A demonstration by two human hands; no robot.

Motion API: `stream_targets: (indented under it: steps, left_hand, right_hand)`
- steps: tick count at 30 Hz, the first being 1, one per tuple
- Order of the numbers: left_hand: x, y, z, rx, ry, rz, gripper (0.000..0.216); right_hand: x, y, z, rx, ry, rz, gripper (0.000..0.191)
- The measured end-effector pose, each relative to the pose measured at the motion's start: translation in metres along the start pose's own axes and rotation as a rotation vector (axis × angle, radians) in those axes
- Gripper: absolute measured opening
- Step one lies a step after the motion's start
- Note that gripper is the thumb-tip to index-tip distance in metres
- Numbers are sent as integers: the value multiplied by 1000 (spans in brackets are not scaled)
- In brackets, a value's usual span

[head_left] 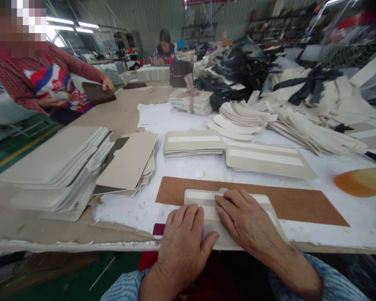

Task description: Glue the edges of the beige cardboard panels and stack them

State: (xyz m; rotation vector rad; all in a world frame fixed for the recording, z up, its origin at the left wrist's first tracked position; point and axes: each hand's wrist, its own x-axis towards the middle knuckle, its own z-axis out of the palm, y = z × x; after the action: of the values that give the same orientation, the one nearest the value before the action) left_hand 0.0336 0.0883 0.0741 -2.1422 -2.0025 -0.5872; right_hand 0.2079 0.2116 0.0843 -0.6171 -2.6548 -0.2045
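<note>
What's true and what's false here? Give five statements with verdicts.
1. The left hand and right hand both touch a pale piece. True.
2. The brown strip lies on top of the pale piece. False: the pale piece overlaps the brown strip.
3. An orange object lies right of both hands. True.
4. The person at left touches nothing. False: that person's hand is on a dark brown item.
5. Two stacks with white strips lie beyond the brown strip. True.

Over the brown-covered table spreads a white sheet, bearing a tan strip, beige panel and low stacks, more piles leftward.
</note>
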Motion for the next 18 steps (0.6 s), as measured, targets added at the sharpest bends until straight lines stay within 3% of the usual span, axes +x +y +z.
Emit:
stream_targets:
  steps: [8, 18]
  left_hand:
    - [2, 4, -1, -15, 6, -7, 50]
    - [3, 4, -3, -3, 35, 1, 50]
  right_hand:
    - [-2, -1, 5, 22, 54, -3, 30]
    - [-6, -4, 7, 46, 29, 60, 31]
